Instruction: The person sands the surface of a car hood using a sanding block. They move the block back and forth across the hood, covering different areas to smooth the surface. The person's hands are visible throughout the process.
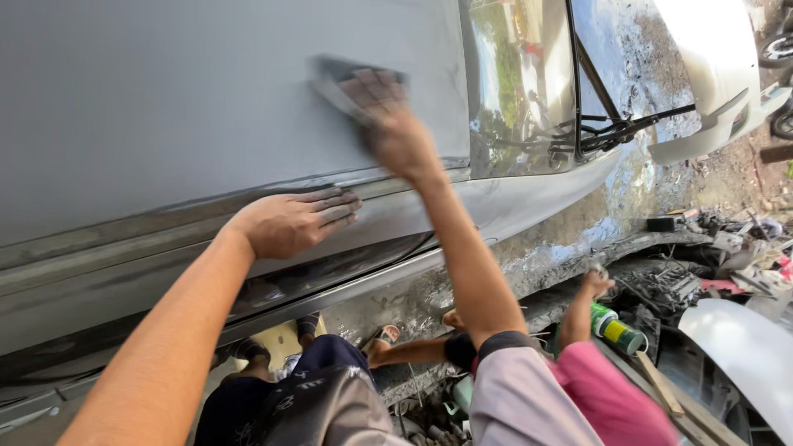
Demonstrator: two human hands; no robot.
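From the head camera we see our right hand (pixel 388 116) pressed flat on a dark sanding pad (pixel 347 78) high on the grey car panel (pixel 165 107), its fingers spread over the pad so that the grip holds it against the metal rather than pinching it; the hand and pad are blurred, so we cannot tell the pad's exact edges. Our left hand (pixel 293 221) lies palm down and empty on the crease of the panel just below, fingers together and flat, apart from the pad. To sand well here, we judge that we should keep the pad flat under the whole palm so no fingertip digs a groove, work in even overlapping strokes, and let the left hand brace our weight on the body line without sliding. The panel looks dull and uniformly matt near the pad, glossier toward the lower sill (pixel 330 272), so pressure should stay light and even near the crease, where edges cut through fastest. Lower right, another person's hand (pixel 596 282) reaches toward the wet bodywork near a green and yellow can (pixel 618 329), well apart from us; the windscreen wipers (pixel 628 124) lie beyond.
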